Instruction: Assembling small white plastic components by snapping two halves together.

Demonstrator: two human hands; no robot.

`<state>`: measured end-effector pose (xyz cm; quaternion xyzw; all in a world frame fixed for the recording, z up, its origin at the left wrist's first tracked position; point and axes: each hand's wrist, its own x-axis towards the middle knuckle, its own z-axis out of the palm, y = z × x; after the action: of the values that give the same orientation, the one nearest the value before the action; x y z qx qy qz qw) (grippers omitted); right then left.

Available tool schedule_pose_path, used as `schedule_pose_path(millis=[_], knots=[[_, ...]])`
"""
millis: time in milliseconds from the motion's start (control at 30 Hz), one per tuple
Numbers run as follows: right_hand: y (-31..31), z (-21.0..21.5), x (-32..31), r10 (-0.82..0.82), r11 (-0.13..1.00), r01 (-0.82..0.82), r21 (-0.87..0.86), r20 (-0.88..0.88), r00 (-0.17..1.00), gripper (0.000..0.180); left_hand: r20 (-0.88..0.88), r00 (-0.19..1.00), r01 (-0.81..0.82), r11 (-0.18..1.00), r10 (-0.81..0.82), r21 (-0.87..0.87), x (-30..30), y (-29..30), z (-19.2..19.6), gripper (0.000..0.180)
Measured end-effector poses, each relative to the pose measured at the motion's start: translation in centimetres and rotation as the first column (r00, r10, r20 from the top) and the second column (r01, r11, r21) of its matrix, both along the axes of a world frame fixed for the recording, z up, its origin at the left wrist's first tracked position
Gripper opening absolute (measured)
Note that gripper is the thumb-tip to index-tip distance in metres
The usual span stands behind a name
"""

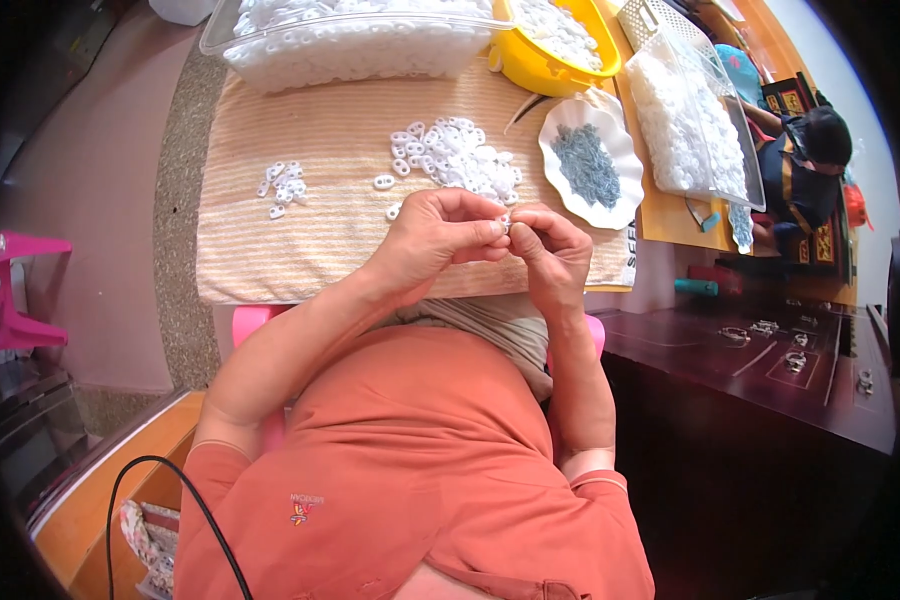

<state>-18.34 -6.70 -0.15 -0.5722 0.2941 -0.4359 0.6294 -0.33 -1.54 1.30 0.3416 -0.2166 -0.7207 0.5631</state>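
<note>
Over the near edge of the striped towel (pixel 300 245), my left hand (pixel 432 240) and my right hand (pixel 552 260) meet fingertip to fingertip. Both pinch one small white plastic piece (pixel 506 224), mostly covered by the fingers. Just beyond them lies a pile of white oval two-holed plastic pieces (pixel 455 155). A smaller group of white pieces (pixel 284 187) sits to the left, apart from the pile. Right of the pile, a white scalloped dish (pixel 626 205) holds many tiny grey-blue pieces (pixel 585 162). Tweezers (pixel 522 114) with a dark tip lie beside the dish.
A clear bin (pixel 360 65) of white pieces stands at the back, with a yellow basket (pixel 535 75) beside it. Another clear bin (pixel 695 130) is at the right, near another person (pixel 805 165). A pink stool (pixel 15 300) stands at far left, a dark cabinet (pixel 750 360) at right.
</note>
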Motion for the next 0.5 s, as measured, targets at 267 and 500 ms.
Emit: schedule_pose_path(millis=[267, 500], knots=[[0.13, 0.56, 0.11, -0.001, 1.0, 0.001, 0.01, 0.019, 1.0, 0.011, 0.014, 1.0, 0.018, 1.0, -0.018, 0.007, 0.02, 0.05, 0.22, 0.015], [0.17, 1.07, 0.16, 0.017, 0.999, -0.017, 0.03, -0.003, 1.0, 0.011, 0.009, 1.0, 0.024, 1.0, -0.024, 0.002, 0.25, 0.09, 0.35, 0.014]])
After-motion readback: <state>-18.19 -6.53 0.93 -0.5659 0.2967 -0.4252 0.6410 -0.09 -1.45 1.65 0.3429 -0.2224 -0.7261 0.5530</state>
